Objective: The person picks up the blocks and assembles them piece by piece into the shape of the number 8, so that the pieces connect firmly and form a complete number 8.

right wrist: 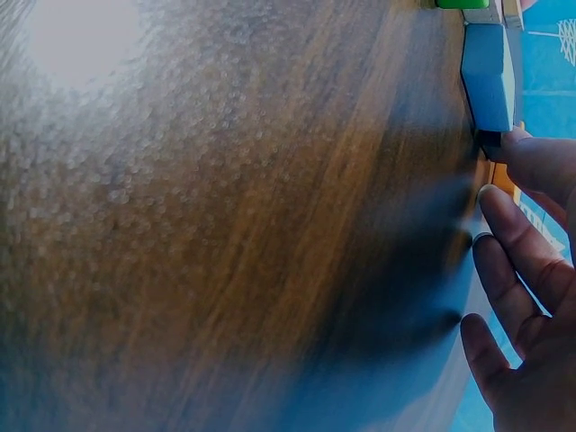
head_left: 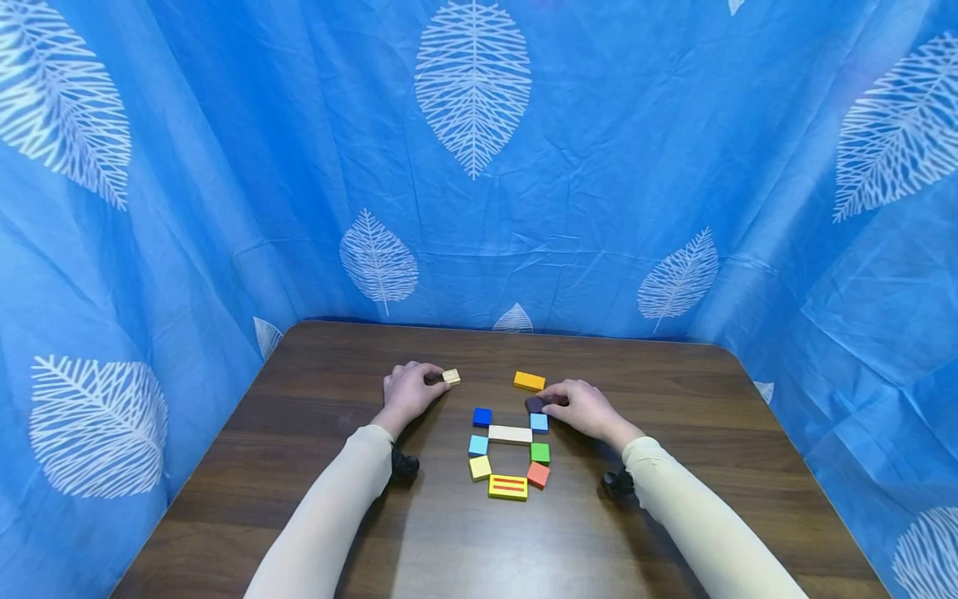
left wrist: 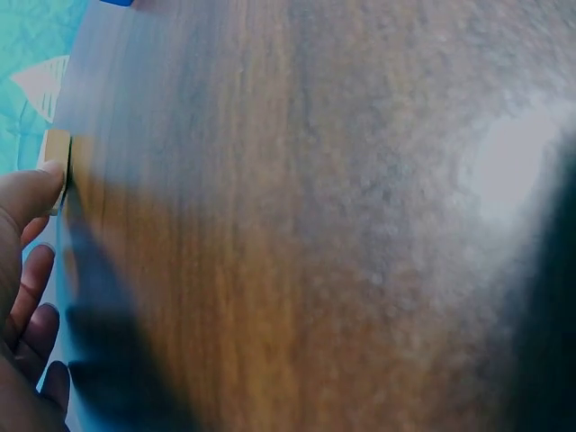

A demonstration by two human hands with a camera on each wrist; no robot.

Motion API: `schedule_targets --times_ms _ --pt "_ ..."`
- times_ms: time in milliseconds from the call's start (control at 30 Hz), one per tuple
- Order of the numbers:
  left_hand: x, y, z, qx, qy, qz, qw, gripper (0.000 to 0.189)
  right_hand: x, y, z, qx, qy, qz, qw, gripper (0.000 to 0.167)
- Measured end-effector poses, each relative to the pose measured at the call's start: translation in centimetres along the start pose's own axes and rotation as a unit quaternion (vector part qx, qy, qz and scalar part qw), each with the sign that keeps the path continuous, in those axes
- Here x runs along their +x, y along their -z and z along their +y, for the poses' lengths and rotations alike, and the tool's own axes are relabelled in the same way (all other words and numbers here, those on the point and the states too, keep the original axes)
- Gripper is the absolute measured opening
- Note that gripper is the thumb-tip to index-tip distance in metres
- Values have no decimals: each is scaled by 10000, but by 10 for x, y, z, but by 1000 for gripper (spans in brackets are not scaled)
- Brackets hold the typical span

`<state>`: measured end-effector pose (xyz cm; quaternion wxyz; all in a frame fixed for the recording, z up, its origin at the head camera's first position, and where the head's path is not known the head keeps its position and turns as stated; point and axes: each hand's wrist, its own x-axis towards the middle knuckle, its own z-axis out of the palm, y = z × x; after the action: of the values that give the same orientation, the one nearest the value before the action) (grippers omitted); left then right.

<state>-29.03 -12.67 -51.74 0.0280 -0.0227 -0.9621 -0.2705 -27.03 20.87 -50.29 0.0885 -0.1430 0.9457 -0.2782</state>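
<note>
My left hand (head_left: 409, 393) pinches a pale wooden block (head_left: 451, 377) between thumb and fingers at the table's far left of centre; the left wrist view shows the thumb on the block (left wrist: 57, 148). A dark purple block (head_left: 534, 405) is pinched by my right hand (head_left: 587, 408), just beyond a light blue block (head_left: 539, 423). In the right wrist view the thumb and fingertip cover most of the dark block (right wrist: 490, 144). An orange block (head_left: 530, 381) lies beyond my right fingertips. A long cream block (head_left: 511, 434) lies left of the light blue one.
Below the cream block, a ring of blocks runs through sky blue (head_left: 478, 446), pale yellow (head_left: 481, 468), red-striped yellow (head_left: 508, 487), coral (head_left: 538, 475) and green (head_left: 540, 453). A dark blue block (head_left: 482, 417) sits at upper left. Blue leaf-print cloth (head_left: 569, 208) hangs behind the wooden table (head_left: 636, 541).
</note>
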Motion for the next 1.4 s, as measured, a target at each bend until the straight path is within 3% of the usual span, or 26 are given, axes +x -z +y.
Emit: schedule_targets --times_ms 467,1033,1400 --pt "-2 -1 4 -68 -241 -195 9995 35 -2 -1 2 23 -38 14 10000 25" --pt "0 -2 19 160 -1105 -635 9917 31 -2 -1 2 -5 32 42 10000 25" --pt "1 -3 24 208 -1395 -1004 9849 32 -1 0 0 -21 29 42 10000 25"
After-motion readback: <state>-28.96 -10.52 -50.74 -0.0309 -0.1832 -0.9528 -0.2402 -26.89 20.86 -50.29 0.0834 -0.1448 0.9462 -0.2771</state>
